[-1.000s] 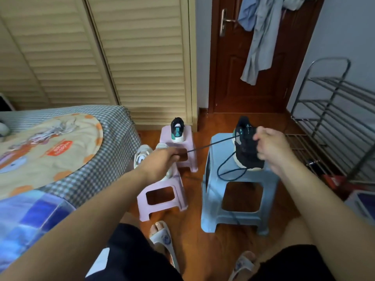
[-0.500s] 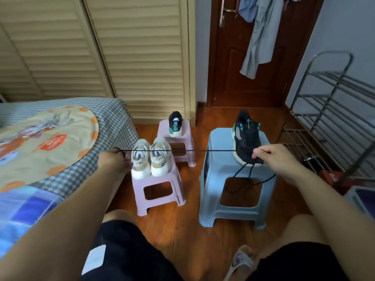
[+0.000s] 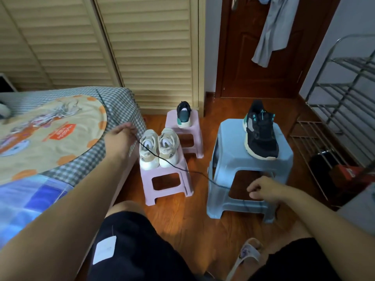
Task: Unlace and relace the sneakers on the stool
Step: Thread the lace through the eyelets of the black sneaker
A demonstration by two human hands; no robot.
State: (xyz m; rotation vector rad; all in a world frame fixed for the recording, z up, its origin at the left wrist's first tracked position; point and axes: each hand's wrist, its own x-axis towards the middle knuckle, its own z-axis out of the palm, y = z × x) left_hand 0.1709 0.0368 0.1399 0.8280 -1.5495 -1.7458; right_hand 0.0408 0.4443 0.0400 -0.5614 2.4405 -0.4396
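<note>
Spreading across the left of the view, the bed (image 3: 67,138) with its checked cover is the biggest thing here, and the left hand (image 3: 119,136) sits at its edge. Next in size comes the blue stool (image 3: 229,142), standing on the wooden floor to the right, then the nearer pink stool (image 3: 168,179) just beside the bed and a second pink stool (image 3: 194,126) behind it. A steel rack (image 3: 345,94) stands along the right wall.

On the blue stool rests the black sneaker (image 3: 261,132), its eyelets looking bare. A pair of cream sneakers (image 3: 159,148) sits on the nearer pink stool, and another dark sneaker (image 3: 183,114) on the far one.

Smallest is the black lace (image 3: 172,163). It looks fully out of the black sneaker: it runs from the bed's cover through the left hand's pinching grip, sags across the cream sneakers, and reaches the right hand (image 3: 263,189), low in front of the blue stool. That hand's fingers are curled at the lace's end, though whether they actually pinch it I cannot tell.

By my reading, unlacing of this shoe is done and relacing is the step ahead. That likely calls for finding one lace tip, bringing it to the lowest eyelets, and evening both ends before crossing upward.
</note>
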